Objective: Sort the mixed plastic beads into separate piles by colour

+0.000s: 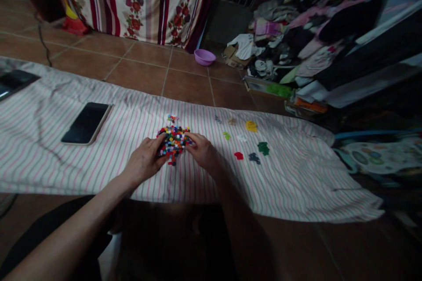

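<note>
A pile of small multicoloured pieces [174,141] lies on the striped cloth [132,114]. My left hand [147,156] touches the pile's left side, thumb and fingers apart around its edge. At the right edge, my right hand [201,151] has its thumb and index finger close together; whether a piece is between them is too small to tell. Right of that hand are separate single-colour groups: red [238,156], dark grey [254,158], dark green [263,148], yellow [251,126], light green [226,135], white [241,138], tan [231,121] and greyish [218,119].
A small mixed cluster [172,118] sits just beyond the pile. On the cloth's left are a phone [86,124] and another dark device [16,82]. Past the far edge, a purple basin [205,57] stands on the tiled floor, with heaped clothes [296,30] at the right.
</note>
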### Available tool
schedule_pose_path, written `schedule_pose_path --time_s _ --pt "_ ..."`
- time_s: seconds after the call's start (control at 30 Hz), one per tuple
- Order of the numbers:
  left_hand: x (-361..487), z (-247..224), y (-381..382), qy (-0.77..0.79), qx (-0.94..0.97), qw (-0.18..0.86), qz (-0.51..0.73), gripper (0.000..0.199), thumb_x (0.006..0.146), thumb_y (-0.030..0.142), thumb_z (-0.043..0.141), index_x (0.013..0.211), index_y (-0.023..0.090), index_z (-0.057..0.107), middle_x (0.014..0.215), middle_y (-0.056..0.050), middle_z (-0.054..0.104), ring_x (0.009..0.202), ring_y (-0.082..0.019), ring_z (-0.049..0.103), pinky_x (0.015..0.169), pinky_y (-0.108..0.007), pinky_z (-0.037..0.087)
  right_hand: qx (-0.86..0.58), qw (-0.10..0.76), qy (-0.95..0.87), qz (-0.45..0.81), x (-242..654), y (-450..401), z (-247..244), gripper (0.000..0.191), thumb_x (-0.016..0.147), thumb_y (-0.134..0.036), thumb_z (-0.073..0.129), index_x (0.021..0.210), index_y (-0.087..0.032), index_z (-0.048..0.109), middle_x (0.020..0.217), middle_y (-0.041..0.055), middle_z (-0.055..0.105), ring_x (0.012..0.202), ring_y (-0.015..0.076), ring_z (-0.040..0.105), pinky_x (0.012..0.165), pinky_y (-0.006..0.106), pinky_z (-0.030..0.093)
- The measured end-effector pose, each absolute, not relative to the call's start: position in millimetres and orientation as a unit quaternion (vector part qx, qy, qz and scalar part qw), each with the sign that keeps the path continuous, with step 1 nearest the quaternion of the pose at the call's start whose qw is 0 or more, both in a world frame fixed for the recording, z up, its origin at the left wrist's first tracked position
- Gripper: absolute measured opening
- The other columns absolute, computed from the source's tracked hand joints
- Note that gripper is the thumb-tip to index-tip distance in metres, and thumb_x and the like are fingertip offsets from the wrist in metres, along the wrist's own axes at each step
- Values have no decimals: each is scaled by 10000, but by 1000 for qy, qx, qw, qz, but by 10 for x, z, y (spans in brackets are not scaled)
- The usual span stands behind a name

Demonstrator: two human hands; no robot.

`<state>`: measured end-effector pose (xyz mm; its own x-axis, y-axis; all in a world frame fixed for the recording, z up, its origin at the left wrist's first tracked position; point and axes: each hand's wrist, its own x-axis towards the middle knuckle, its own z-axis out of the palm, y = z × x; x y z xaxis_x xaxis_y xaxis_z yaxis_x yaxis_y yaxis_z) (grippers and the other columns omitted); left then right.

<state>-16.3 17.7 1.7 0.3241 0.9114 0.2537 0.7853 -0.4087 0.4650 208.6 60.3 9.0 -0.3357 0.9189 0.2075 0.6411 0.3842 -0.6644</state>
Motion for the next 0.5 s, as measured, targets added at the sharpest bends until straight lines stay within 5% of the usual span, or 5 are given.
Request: schedule_pose_path --time_s 0.5 --pt "-24 20 297 481 751 245 380 702 855 153 451 1508 213 199 1242 -111 600 1091 -214 558 907 -388 496 -416 336 -810 240 1932 602 89 380 899 -151 485 1234 -247 636 1224 56 670 1167 185 595 1030 374 458"
